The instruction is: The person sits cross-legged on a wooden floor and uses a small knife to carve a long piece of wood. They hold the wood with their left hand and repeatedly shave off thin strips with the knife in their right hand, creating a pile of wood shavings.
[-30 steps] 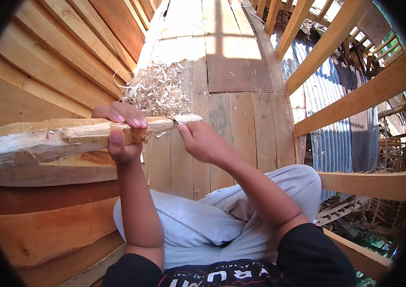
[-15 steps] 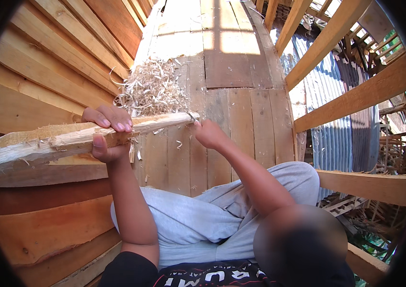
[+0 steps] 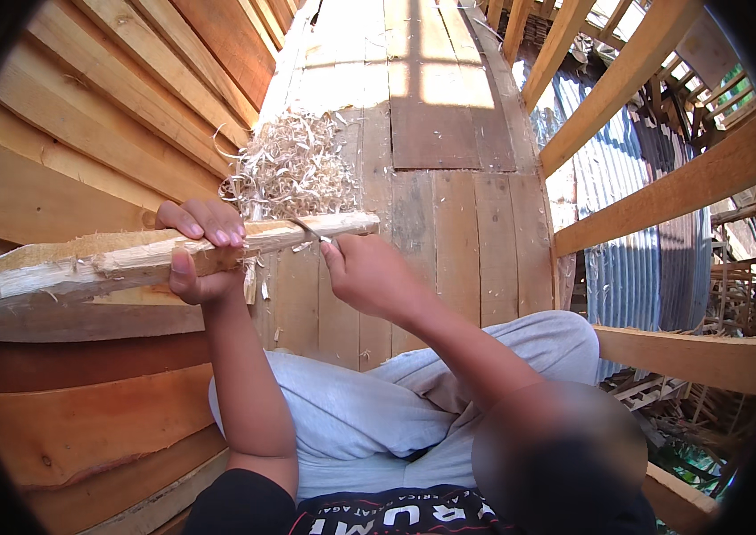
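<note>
A long, rough-hewn piece of wood (image 3: 128, 259) lies across in front of me from the left edge to the middle. My left hand (image 3: 204, 250) is closed round it, fingers on top and thumb on the near side. In my right hand (image 3: 373, 272) is a knife (image 3: 308, 229) with a thin, dark, slightly curved blade; the handle is mostly hidden in the fist. The blade lies across the wood to the right of my left hand, touching its top face. Small curls of shaved wood (image 3: 251, 278) hang just beneath the left fingers.
A heap of wood shavings (image 3: 299, 165) lies on the plank floor (image 3: 454, 223) just beyond the wood. Leaning boards (image 3: 84, 116) line the left side. To the right run timber rails (image 3: 672, 201), with corrugated metal sheets (image 3: 619, 178) behind them. My crossed legs (image 3: 360, 401) are close below.
My right hand has drawn the knife leftward along the wood, from near its right end toward my left hand. The left hand keeps its grip; the view has shifted slightly.
</note>
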`<move>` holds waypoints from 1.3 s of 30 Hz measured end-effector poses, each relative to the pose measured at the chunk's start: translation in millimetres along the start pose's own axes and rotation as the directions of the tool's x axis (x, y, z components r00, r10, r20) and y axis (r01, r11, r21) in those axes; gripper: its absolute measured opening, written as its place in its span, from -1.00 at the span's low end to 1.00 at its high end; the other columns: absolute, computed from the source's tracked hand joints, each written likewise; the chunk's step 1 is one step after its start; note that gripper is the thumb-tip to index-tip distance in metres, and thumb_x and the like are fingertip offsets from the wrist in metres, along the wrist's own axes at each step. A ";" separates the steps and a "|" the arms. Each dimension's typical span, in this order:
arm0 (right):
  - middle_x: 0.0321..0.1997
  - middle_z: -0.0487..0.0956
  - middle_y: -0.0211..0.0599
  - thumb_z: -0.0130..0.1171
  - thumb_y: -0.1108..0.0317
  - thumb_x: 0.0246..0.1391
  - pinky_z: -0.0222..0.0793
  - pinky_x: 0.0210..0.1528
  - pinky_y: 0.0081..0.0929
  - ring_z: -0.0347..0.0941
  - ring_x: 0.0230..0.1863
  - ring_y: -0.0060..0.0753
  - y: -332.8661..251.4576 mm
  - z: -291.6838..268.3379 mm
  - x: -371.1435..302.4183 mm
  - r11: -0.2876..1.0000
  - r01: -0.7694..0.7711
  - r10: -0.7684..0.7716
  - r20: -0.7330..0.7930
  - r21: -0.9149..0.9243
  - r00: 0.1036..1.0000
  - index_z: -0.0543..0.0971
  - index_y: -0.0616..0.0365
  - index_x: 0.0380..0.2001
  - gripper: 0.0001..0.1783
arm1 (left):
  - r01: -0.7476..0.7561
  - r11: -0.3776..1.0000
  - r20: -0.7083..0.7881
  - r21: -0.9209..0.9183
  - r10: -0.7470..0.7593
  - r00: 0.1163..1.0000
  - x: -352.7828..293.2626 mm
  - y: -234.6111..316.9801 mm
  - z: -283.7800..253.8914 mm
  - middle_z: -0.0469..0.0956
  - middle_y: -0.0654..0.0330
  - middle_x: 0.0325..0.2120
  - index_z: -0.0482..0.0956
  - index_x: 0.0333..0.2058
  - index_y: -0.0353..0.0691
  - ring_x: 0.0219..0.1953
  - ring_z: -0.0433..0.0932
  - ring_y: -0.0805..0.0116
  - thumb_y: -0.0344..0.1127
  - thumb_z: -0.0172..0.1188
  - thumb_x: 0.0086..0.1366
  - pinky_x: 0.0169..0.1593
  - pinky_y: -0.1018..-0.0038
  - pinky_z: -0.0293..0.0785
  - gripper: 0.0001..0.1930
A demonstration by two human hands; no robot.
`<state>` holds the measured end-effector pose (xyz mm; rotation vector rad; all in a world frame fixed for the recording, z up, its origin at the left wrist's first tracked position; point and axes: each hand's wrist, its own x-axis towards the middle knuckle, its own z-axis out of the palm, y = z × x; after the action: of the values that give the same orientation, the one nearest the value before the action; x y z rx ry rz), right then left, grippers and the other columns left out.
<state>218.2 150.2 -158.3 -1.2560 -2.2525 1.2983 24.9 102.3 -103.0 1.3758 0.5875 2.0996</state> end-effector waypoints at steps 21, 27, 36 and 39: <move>-0.28 0.56 0.30 -0.17 0.10 0.25 0.35 0.00 0.03 0.49 -0.15 0.31 0.2 -3.6 5.0 0.971 -0.229 0.231 0.036 -0.066 0.972 0.57 0.43 -0.37 -0.47 | 0.014 1.000 0.017 0.004 -0.014 1.000 0.5 3.0 10.6 0.39 0.17 -0.60 0.31 -0.39 -0.19 -0.56 0.38 0.37 -0.09 0.24 0.14 -0.38 0.48 0.40 -0.65; -0.18 0.53 0.40 -0.20 0.14 0.27 0.36 0.05 0.01 0.47 -0.06 0.33 50.2 -1.1 28.5 0.941 -0.322 0.329 0.070 -0.102 0.942 0.53 0.51 -0.22 -0.46 | 0.011 1.000 0.078 -0.017 -0.010 0.997 2.5 -8.4 22.6 0.40 0.18 -0.58 0.29 -0.38 -0.18 -0.55 0.39 0.40 -0.10 0.25 0.14 -0.39 0.50 0.42 -0.65; -0.25 0.53 0.43 -0.20 0.11 0.27 0.36 0.03 -0.01 0.48 -0.11 0.36 69.1 4.1 33.0 0.933 -0.360 0.361 0.095 -0.030 0.928 0.52 0.58 -0.29 -0.41 | 0.031 0.997 0.064 -0.070 -0.027 0.998 3.9 -11.5 23.4 0.40 0.19 -0.58 0.30 -0.37 -0.20 -0.53 0.41 0.40 -0.12 0.25 0.15 -0.37 0.51 0.43 -0.66; -0.21 0.54 0.39 -0.20 0.14 0.27 0.36 0.03 0.01 0.48 -0.07 0.31 20.0 -10.0 18.3 0.961 -0.261 0.273 0.173 -0.087 0.946 0.53 0.51 -0.27 -0.46 | 0.014 0.999 0.078 -0.028 -0.012 0.997 2.5 -2.4 18.6 0.40 0.18 -0.57 0.30 -0.37 -0.19 -0.54 0.41 0.40 -0.12 0.26 0.14 -0.38 0.50 0.43 -0.65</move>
<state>224.2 174.9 -172.0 -1.5695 -2.3244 1.5034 41.7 106.8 -95.8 1.4271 0.5308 2.0261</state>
